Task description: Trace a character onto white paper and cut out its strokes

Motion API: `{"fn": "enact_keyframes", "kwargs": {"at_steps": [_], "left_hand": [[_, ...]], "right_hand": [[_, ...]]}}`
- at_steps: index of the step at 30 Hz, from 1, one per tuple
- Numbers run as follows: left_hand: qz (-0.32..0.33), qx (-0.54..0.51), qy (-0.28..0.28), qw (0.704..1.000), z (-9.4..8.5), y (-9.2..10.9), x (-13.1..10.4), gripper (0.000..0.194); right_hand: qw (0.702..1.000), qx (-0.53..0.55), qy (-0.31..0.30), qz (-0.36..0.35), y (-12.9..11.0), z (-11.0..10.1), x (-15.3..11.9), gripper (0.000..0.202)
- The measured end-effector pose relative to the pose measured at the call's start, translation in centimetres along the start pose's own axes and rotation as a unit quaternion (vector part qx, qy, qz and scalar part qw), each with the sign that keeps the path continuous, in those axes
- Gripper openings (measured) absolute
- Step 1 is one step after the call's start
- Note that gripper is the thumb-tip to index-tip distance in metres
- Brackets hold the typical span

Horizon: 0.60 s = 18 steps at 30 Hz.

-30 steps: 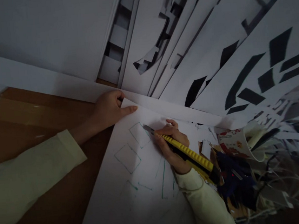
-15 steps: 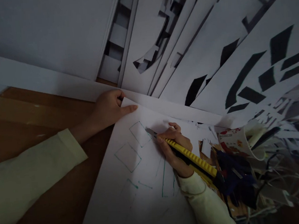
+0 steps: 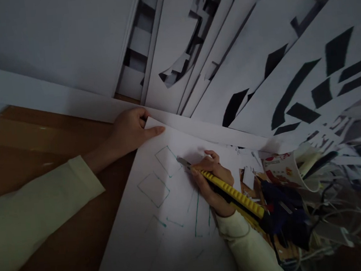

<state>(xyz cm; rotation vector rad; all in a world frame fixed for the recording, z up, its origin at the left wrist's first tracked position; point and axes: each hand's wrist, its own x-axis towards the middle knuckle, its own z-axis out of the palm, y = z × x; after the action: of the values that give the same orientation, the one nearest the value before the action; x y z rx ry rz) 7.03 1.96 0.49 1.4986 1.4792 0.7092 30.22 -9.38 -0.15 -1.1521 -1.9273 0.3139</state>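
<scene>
A white sheet (image 3: 128,251) with green-drawn squares and lines lies on the wooden table. At its upper left corner, my left hand (image 3: 132,131) grips the edge, thumb on top and fingers curled behind. My right hand (image 3: 213,179) rests on the sheet, closed round a yellow and black utility knife (image 3: 230,190). The knife's blade is out, and its tip is beside the right corner of the upper drawn square (image 3: 167,161). A second drawn square (image 3: 154,191) sits lower left of it.
White boards with cut-out shapes (image 3: 304,93) lean upright along the back. On the right stand a printed paper cup (image 3: 283,172) holding tools, a dark blue object (image 3: 286,206) and tangled cables (image 3: 351,221). Bare wooden tabletop (image 3: 41,144) shows at left.
The knife tip has shifted very slightly right and down, away from the upper square's edge. My left hand stays at the sheet's corner.
</scene>
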Motion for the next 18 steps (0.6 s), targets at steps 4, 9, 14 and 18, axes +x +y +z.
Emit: {"fn": "enact_keyframes", "kwargs": {"at_steps": [4,9,14,18], "left_hand": [[0.006,0.007,0.005,1.000,0.02,-0.13,0.03,0.034],[0.006,-0.004,-0.003,1.000,-0.06,0.00,-0.09,0.035],[-0.008,0.007,0.000,1.000,-0.13,0.27,-0.16,0.034],[-0.009,0.000,-0.004,1.000,-0.14,0.30,-0.17,0.034]], "right_hand": [[1.000,0.006,0.005,0.000,-0.24,-0.18,-0.03,0.016],[1.000,-0.003,0.012,-0.009,-0.17,-0.18,-0.19,0.016],[1.000,-0.007,0.004,-0.012,0.00,-0.33,-0.39,0.014],[1.000,0.004,-0.007,-0.001,-0.06,-0.74,-0.64,0.014]]}}
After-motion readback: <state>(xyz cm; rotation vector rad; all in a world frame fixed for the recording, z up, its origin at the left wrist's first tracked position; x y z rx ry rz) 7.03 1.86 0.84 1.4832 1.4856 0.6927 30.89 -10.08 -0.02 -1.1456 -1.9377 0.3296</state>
